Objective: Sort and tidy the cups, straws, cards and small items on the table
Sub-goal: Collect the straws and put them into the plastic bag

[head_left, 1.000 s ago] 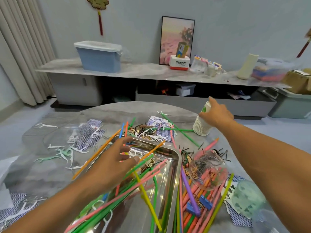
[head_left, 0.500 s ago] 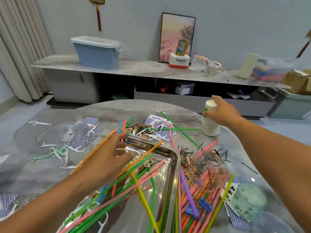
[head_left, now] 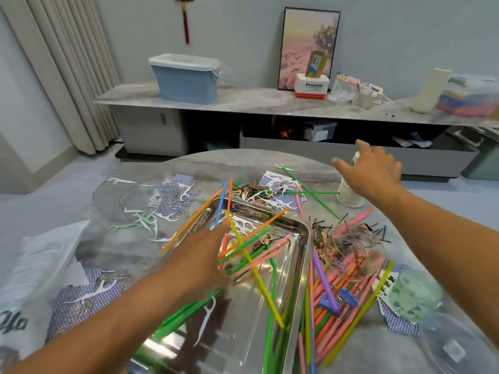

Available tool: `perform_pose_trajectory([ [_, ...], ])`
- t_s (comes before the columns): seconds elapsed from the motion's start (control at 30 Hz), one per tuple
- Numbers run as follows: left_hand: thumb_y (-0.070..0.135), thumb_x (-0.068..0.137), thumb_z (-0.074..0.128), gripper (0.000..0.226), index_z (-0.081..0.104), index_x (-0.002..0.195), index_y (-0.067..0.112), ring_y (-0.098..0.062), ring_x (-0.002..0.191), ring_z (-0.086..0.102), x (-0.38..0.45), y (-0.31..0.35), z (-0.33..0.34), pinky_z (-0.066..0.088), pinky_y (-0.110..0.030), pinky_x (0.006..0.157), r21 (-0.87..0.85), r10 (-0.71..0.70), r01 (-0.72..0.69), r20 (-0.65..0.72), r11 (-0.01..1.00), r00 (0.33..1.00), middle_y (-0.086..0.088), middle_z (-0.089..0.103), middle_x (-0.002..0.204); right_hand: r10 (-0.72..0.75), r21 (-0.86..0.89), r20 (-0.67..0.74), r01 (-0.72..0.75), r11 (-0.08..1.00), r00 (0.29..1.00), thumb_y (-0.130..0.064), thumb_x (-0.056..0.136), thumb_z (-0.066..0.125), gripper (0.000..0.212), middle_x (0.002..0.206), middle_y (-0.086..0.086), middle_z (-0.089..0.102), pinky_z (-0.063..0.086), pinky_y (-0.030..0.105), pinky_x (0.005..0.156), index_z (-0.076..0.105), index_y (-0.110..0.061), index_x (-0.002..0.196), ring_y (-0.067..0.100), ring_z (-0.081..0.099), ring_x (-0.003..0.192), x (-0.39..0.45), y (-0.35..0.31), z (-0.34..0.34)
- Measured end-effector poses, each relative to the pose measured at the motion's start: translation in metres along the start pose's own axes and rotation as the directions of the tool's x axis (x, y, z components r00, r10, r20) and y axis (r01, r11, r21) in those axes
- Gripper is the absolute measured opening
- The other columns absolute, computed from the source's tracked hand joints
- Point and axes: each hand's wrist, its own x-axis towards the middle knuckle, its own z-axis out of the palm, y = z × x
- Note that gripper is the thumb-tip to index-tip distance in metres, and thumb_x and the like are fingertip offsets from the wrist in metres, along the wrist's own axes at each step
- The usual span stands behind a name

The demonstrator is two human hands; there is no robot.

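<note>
The round grey table (head_left: 270, 163) carries everything, and the biggest thing on it is the steel tray (head_left: 302, 268), lying at the middle of the near edge with one corner turned toward the far edge. Straws (head_left: 251, 263) of green, pink, orange and yellow cross inside the tray and stick out over its rims; a thicker heap of them (mostly pink and orange, one purple) lies just beside the tray's right rim, with a blue clip (head_left: 348, 296) among them. A clear cup (head_left: 353, 252) lies tipped over on that heap. A stack of paper cups (head_left: 348, 194) stands upright near the table's far right edge. Blue-backed cards (head_left: 175, 197) are spread toward the left edge, more at the near left, the near right and beyond the tray's far corner. White floss picks (head_left: 151, 225) are scattered over the left-side cards and bare table.

The left hand (head_left: 199, 252) reaches over the tray's left rim, fingers loosely spread above the straws, gripping nothing that shows. The right hand (head_left: 372, 171) is spread wide, palm down, at the top of the paper cup stack; whether it touches the top cup I cannot tell.
</note>
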Motion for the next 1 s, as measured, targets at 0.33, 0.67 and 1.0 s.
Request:
perform_pose_trajectory([
  [0.33,0.027,0.09,0.061,0.051,0.042,0.137,0.029,-0.025,0.12,0.057,-0.038,0.003,0.034,0.05,-0.038,0.092,0.123,-0.053,0.062,-0.077,0.991,0.996,0.002,0.053,0.134,-0.265,0.153,0.214,0.235,0.96,0.94,-0.005,0.1,0.047,0.036,0.136,0.016,0.062,0.047,0.041,0.1,0.065,-0.009,0.132,0.036,0.056,0.124,-0.051,-0.038,-0.02],
  [0.67,0.032,0.09,0.054,0.072,0.017,0.152,0.031,-0.025,0.118,0.058,0.002,0.0,0.043,0.047,-0.035,0.085,0.132,-0.086,0.103,-0.132,0.986,0.987,0.002,0.053,0.131,-0.179,-0.041,0.526,0.235,0.971,0.831,0.006,0.095,0.053,0.058,0.13,0.016,0.061,0.05,0.031,0.084,0.034,-0.002,0.149,0.028,0.062,0.108,-0.026,-0.053,0.062],
  [1.0,0.023,0.098,0.047,0.024,0.041,0.121,0.023,-0.026,0.115,0.057,0.017,0.003,0.042,0.032,-0.034,0.073,0.101,-0.149,0.158,-0.09,0.982,0.985,-0.002,0.05,0.125,-0.209,-0.259,0.438,0.345,0.902,0.874,0.0,0.092,0.054,0.051,0.131,0.013,0.061,0.053,0.043,0.089,0.048,-0.01,0.142,0.032,0.064,0.112,-0.006,-0.068,0.075],
])
